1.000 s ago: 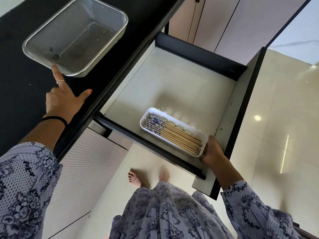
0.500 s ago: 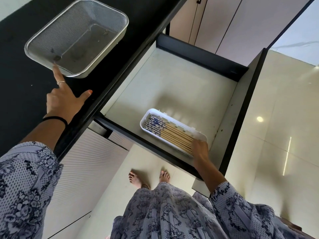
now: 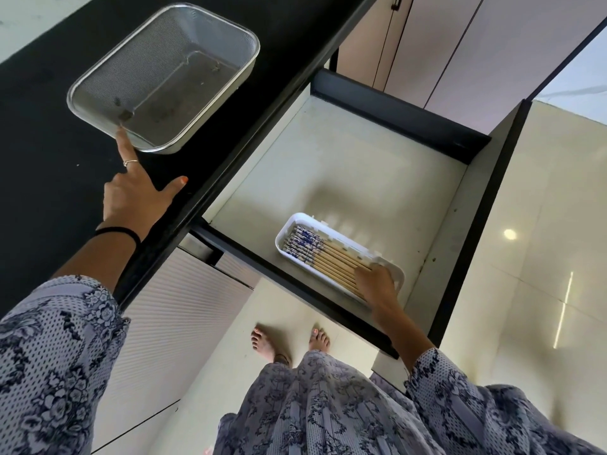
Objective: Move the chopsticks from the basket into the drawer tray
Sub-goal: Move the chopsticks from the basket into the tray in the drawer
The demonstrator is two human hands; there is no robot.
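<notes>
Chopsticks (image 3: 323, 262) of pale wood with blue-patterned ends lie aligned in the white plastic tray (image 3: 395, 272); right hand (image 3: 374, 284) presses them flat, released, while left hand (image 3: 136, 198), forefinger extended, steadies the bare steel mesh basket (image 3: 253, 47).

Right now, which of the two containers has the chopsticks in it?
The white tray in the open drawer; the chopsticks lie flat inside it. The mesh basket on the black counter holds none.
</notes>
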